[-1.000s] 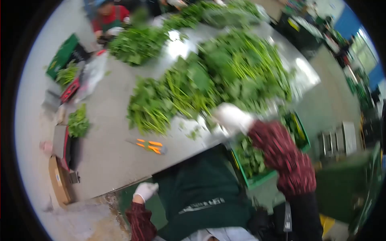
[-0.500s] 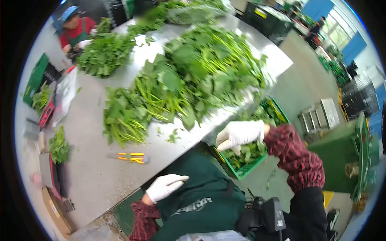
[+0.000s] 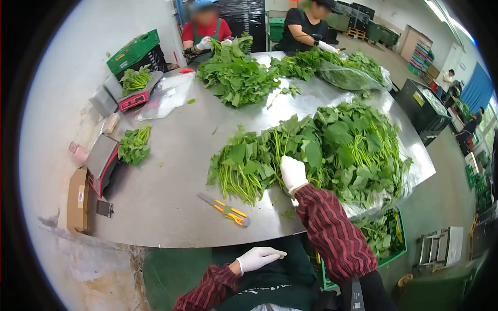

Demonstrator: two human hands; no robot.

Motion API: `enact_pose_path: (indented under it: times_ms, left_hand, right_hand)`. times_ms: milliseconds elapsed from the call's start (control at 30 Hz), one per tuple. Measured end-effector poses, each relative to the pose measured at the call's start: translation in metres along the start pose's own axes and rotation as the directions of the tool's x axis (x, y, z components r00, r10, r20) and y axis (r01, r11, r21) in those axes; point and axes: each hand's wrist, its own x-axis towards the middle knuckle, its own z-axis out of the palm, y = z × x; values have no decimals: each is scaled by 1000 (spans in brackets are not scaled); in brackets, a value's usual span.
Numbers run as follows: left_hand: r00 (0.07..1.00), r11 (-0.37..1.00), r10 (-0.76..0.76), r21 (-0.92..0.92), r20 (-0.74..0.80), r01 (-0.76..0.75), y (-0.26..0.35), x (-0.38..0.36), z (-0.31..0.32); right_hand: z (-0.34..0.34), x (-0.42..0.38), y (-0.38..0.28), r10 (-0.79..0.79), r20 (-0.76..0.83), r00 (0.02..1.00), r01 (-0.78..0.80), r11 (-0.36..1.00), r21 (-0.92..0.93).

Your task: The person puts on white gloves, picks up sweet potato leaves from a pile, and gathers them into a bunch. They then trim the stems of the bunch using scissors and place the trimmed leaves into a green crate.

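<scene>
My right hand [image 3: 293,173], in a white glove, reaches into the near side of a long pile of leafy greens [image 3: 358,142]. Its fingers are curled among stems and partly hidden by the leaves. Over my dark green apron [image 3: 280,277], my left hand [image 3: 259,258] is gloved too, with fingers stretched out and nothing in it. A yellow-handled cutter or pair of scissors [image 3: 228,211] lies on the metal table [image 3: 171,207], left of the pile.
Two co-workers handle greens across the table, one in a red sleeve [image 3: 224,32]. Two scales [image 3: 136,99] with red fronts stand at the left, near a bunch of greens [image 3: 135,145]. A green crate [image 3: 397,251] of leaves sits below the table's right side.
My right hand has moved from above the green crate to the pile on the table. The view has turned, bringing a second co-worker into sight. My left hand stays over the apron.
</scene>
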Motion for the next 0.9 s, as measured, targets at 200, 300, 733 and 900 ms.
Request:
enact_pose_path:
  times_ms: [200,300,733,900]
  left_hand:
    - [899,962,176,-123,-402,-243,34,27,-19]
    - [717,905,330,-11,-614,-426,74,55,-28]
    - [712,924,254,-52,-654,-378,75,78,11]
    - [799,918,329,-29,-504,-396,73,81,27]
  right_hand:
    - [-116,-21,-11,124,-221,967,-34,929,369]
    - [-135,-68,-17,-10,-240,971,83,952,296]
    - [-184,-134,5,336,642,689,-707,117,697]
    - [-183,-131,9,128,747,652,-758,134,639]
